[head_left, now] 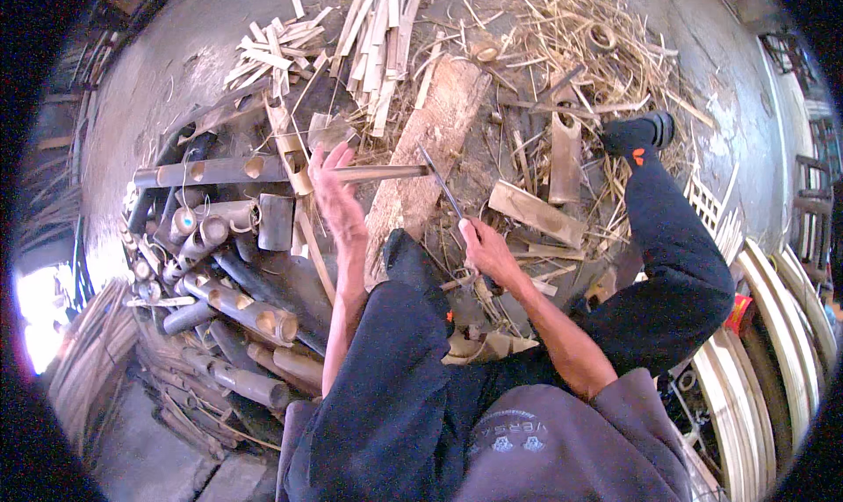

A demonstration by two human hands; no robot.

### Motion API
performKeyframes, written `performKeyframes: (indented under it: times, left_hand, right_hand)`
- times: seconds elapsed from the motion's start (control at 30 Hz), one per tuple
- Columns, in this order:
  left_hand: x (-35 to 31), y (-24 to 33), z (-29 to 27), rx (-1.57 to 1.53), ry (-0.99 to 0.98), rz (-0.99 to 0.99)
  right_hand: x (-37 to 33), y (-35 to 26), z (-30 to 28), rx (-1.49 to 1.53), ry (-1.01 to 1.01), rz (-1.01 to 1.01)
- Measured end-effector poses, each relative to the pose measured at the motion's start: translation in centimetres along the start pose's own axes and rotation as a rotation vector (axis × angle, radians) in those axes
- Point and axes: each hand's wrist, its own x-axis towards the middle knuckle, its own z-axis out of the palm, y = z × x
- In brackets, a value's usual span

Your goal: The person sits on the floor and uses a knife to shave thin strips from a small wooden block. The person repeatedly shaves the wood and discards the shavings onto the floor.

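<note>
My right hand (488,252) is wrapped round the handle of a knife. Its narrow dark blade (443,183) points up and to the left, crossing the right end of a split bamboo strip (383,173). That strip lies level across a thick, rough wooden block (430,137). At the strip's left end is my left hand (337,195), its fingers stretched out and apart. It is against or just over the strip; whether palm and strip touch is hard to see. A long bamboo pole (215,172) with cut notches lies left of that hand.
Cut bamboo tubes (237,304) are heaped at the left. Pale slats (379,50) lie beyond the block, with a pile of shavings (580,41) at the far right. A split bamboo piece (537,213) rests right of the knife. Long strips (738,405) stand at the near right.
</note>
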Motion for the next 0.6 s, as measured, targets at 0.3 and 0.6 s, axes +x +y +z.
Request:
performKeyframes:
  times: [0.3, 0.6]
  left_hand:
    - [-1.8, -1.9, 2.4, 0.394, -0.210, 0.314]
    - [-4.2, -1.0, 1.4, 0.478, -0.520, 0.147]
  right_hand:
    - [-5.5, -10.4, -4.2, 0.322, -0.122, -0.070]
    - [-7.5, -16.8, -4.7, 0.538, -0.212, 0.073]
